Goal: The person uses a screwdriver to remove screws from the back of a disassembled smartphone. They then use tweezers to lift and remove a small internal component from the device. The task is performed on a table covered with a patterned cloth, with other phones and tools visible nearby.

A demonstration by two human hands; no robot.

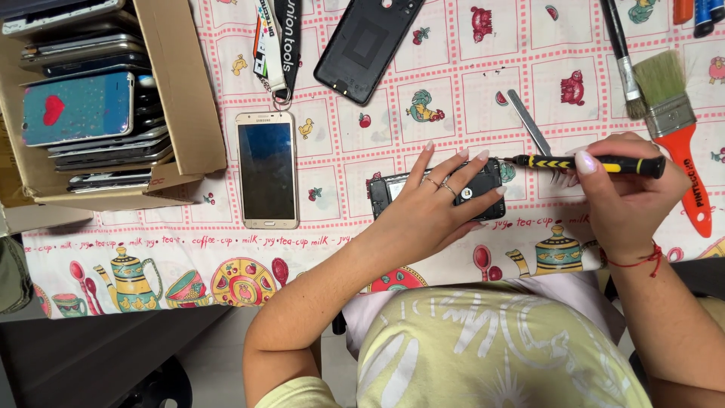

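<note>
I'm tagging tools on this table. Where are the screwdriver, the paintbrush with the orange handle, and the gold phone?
screwdriver [596, 163]: head view, on its black-and-yellow handle.
paintbrush [671, 115]: head view, on its metal ferrule.
gold phone [266, 170]: head view, on the middle of its dark screen.

left hand [430, 204] on opened phone [438, 189], screwdriver [585, 162]

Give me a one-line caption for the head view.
Left hand steadies an opened phone while right hand holds a screwdriver to it.
</note>
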